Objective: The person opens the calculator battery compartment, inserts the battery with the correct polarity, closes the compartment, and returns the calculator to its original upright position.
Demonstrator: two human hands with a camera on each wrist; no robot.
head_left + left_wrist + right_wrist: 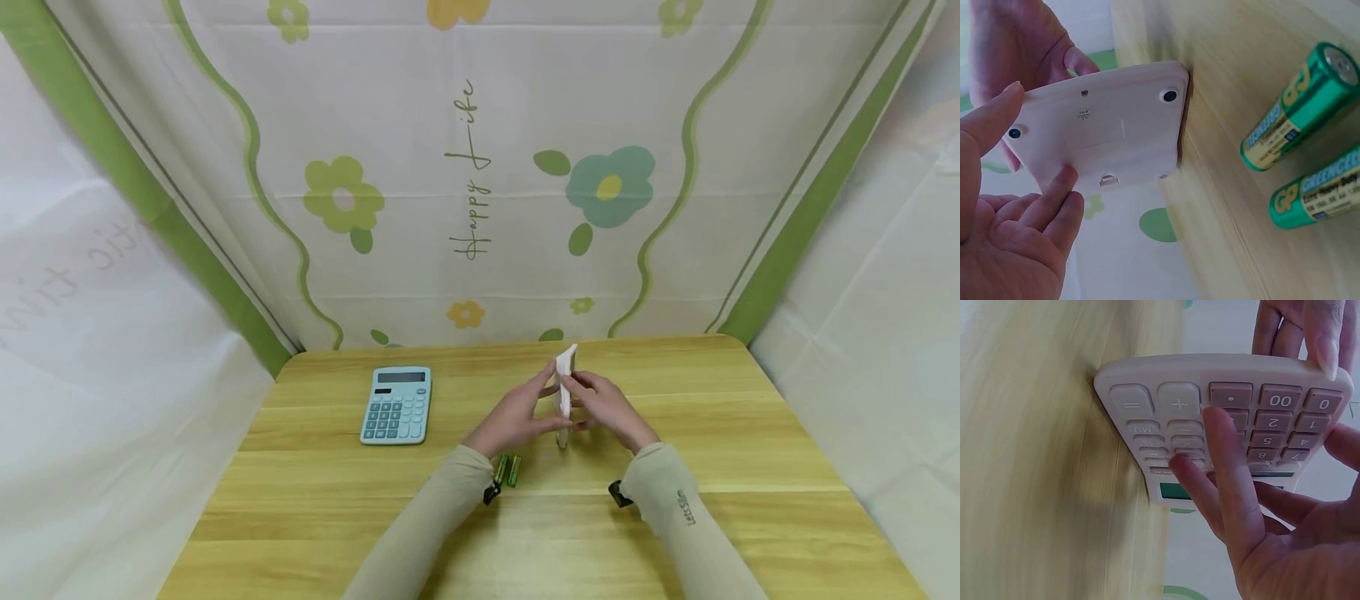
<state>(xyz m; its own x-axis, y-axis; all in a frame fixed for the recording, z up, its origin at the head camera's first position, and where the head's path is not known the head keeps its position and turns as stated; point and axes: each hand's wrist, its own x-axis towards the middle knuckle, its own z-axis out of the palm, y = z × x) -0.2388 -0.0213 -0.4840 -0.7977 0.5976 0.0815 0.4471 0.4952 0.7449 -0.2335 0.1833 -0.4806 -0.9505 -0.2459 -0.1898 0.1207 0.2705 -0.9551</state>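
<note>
While the pink calculator [1100, 147] stands on edge between them, your left hand [519, 415] at nine o'clock and right hand [611, 410] at three both grip it, palms inward.

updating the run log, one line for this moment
pink calculator: on edge, held by left hand, right hand | two green batteries: on table | blue calculator: flat

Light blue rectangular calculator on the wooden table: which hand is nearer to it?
Left. In the head view, the left hand is to the blue calculator's right, not touching it; the right hand is farther right, beyond the upright pale pink plastic calculator.
</note>
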